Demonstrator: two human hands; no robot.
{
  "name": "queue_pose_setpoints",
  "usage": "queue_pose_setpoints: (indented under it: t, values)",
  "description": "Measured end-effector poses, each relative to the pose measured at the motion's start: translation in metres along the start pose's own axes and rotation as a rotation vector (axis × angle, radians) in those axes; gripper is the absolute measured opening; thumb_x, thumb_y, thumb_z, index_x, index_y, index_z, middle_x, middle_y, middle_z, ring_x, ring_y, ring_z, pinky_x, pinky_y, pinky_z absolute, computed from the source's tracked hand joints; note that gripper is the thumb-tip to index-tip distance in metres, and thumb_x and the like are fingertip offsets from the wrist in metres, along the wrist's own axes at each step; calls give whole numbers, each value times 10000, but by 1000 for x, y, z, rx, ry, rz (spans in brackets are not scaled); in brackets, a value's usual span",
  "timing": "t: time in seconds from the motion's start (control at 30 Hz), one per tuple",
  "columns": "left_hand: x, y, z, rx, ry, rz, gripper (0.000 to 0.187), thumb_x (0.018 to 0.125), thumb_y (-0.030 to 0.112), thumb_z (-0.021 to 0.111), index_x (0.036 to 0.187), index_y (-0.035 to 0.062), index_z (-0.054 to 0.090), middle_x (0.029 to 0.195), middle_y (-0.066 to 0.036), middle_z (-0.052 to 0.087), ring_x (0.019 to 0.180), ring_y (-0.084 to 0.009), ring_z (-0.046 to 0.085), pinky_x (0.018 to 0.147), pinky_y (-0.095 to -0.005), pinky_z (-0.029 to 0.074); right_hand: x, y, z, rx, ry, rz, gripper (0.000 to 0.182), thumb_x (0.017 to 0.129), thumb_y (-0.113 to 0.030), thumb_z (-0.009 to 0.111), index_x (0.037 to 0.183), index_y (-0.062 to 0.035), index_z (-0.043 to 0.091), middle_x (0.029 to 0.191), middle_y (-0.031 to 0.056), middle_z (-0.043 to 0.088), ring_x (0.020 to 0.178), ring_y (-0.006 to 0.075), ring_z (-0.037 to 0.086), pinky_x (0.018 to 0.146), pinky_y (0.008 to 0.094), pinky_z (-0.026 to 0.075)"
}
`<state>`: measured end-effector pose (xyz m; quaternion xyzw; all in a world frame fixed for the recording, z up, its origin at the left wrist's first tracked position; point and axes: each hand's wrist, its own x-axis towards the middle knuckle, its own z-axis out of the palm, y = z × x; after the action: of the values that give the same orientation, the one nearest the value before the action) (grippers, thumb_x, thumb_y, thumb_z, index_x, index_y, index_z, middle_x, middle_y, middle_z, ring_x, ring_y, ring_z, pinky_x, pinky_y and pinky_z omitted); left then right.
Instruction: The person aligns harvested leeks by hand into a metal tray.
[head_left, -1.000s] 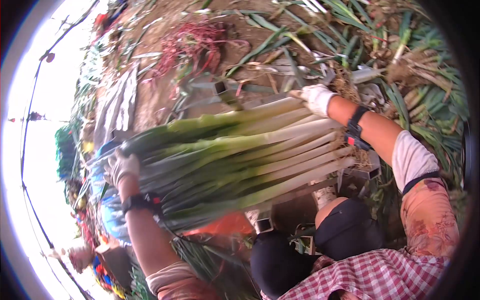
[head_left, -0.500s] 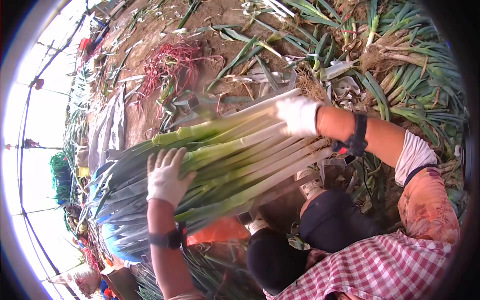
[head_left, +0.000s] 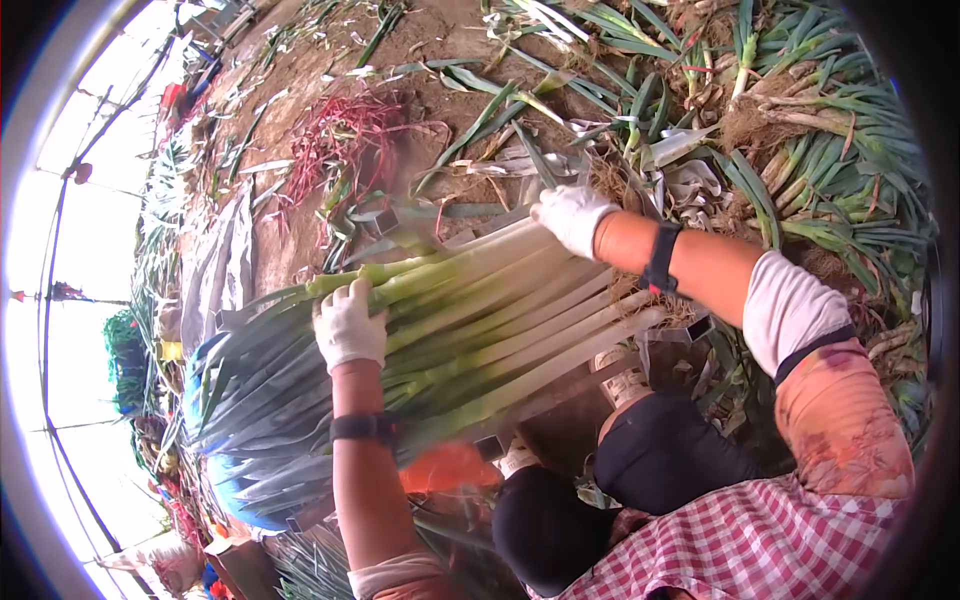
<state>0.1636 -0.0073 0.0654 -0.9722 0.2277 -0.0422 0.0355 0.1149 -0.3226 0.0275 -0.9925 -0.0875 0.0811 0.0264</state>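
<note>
A broad layer of long green onions (head_left: 480,325) lies in front of me, leaves to the left, white ends and roots to the right. My left hand (head_left: 350,325), in a white glove, curls its fingers over the stalks at the far edge, where the green starts. At the far edge of the white ends, my gloved right hand (head_left: 575,220) closes round the stalks; its fingertips are partly hidden. Beneath the leaves shows a blue surface (head_left: 235,490). A dark band sits on each forearm.
Small square metal ends (head_left: 487,447) stick out beside the layer. A tangle of red ties (head_left: 345,140) lies on the dirt floor (head_left: 270,190). Heaped green onions with roots (head_left: 830,130) fill the upper right. Orange plastic (head_left: 450,467) lies near my knees.
My left hand has shifted right and slightly up, its spread fingers now curled over the stalks. The right hand has moved a little left along the white ends.
</note>
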Motion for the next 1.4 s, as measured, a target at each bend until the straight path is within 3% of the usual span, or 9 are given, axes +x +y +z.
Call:
queue_pose_setpoints:
  t: [0.2, 0.33, 0.4, 0.47, 0.8, 0.87, 0.97, 1.17, 1.4]
  values:
    - [-13, -6, -11, -358, -71, -45, 580, 646, 304, 737, 1161, 156, 514, 1176, -141, 502, 1130, -281, 459, 1007, -435, 300, 1, -1, 10, -60, -96, -35, 270, 813, -93, 502, 1076, -68, 560, 1143, 175, 529, 967, 315, 585, 806, 413, 498]
    - [-2, -7, -14, 189, 211, 51, 809, 590, 424, 759, 1276, 146, 433, 1256, -133, 453, 1148, -344, 437, 1042, -446, 242, 5, 0, 15, 100, -85, 152, 300, 817, -86, 503, 1114, -104, 545, 1141, 168, 513, 1080, 312, 521, 826, 472, 479]
    - [10, -2, -29, 112, -195, -66, 786, 568, 470, 746, 1252, 202, 466, 1259, -149, 440, 1227, -311, 365, 1019, -449, 277, 7, 4, 8, 84, -210, 112, 379, 795, -58, 548, 1162, -149, 527, 1181, 138, 501, 1131, 324, 485, 859, 542, 441]
    - [15, -7, -27, 88, -250, -50, 764, 544, 484, 756, 1203, 179, 517, 1174, -133, 494, 1042, -321, 507, 885, -417, 407, 15, -3, 17, 59, -234, 211, 401, 764, -39, 575, 1149, -146, 540, 1215, 140, 487, 1141, 318, 478, 875, 477, 453]
    - [14, -11, -14, 8, -287, -40, 699, 610, 458, 731, 1209, 160, 525, 1148, -126, 515, 1111, -325, 428, 954, -432, 327, 11, 15, 15, 182, -109, 5, 312, 708, -10, 582, 1016, -54, 575, 995, 173, 579, 906, 348, 588, 762, 405, 484]
    - [12, -15, -7, 9, -261, -31, 688, 620, 438, 727, 1215, 158, 522, 1186, -121, 505, 1136, -321, 418, 960, -422, 327, 20, 17, 32, 312, -184, 157, 298, 691, -31, 599, 988, -42, 576, 957, 172, 594, 887, 347, 594, 754, 403, 486]
    - [19, -23, -1, -181, -324, -67, 699, 625, 441, 720, 1222, 139, 517, 1214, -121, 495, 1174, -315, 401, 970, -409, 324, 24, 21, 34, 119, -70, -86, 307, 665, -91, 636, 960, -32, 576, 950, 169, 604, 889, 337, 595, 768, 409, 482]
    - [2, -21, -12, 49, -182, -78, 945, 633, 641, 630, 1380, 156, 311, 1446, -150, 232, 1363, -297, 123, 1095, -426, 88, 31, 27, 30, 140, -168, -84, 410, 634, -154, 686, 1011, -45, 568, 1027, 160, 588, 966, 332, 572, 838, 386, 463]
    - [-11, -52, -18, 72, -276, -282, 950, 653, 645, 610, 1380, 124, 289, 1428, -181, 247, 1333, -357, 175, 1082, -432, 157, 31, 27, 32, 96, -212, -27, 441, 616, -195, 732, 991, -43, 555, 973, 176, 592, 951, 342, 569, 825, 396, 461]
